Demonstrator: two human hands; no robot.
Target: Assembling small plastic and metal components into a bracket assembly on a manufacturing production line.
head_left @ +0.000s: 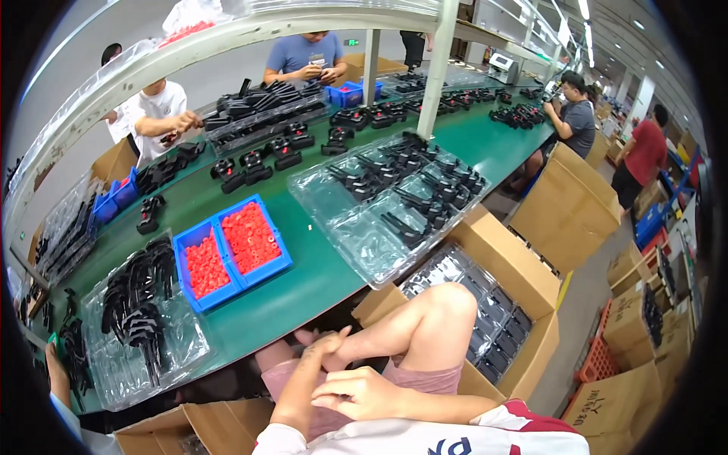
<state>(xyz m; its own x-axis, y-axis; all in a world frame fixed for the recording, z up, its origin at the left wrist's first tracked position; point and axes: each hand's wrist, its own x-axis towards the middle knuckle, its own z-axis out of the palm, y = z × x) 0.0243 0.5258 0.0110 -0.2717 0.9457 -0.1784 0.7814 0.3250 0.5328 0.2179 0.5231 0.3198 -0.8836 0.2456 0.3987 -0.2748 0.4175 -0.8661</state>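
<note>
Both my hands are over my lap, in front of the green workbench (318, 292). My left hand (324, 347) rests by my crossed leg, with its fingers stretched out and no object visible in it. Nearer my body, my right hand (358, 390) hovers with loosely bent, parted fingers and nothing in them. Two joined blue bins (241, 282) of small red plastic parts (250, 236) stand on the bench ahead. To their left, a clear plastic tray (182, 353) bears black curved parts (140, 288). Another clear tray (322, 208), to the right, holds black long-armed parts (436, 189) in rows.
An open carton (527, 284) with trays of black parts stands right of my knee; another carton (205, 425) is at lower left. A white post (437, 76) and overhead shelf cross the bench. Co-workers sit across and farther along it. A person's hand (57, 368) shows at far left.
</note>
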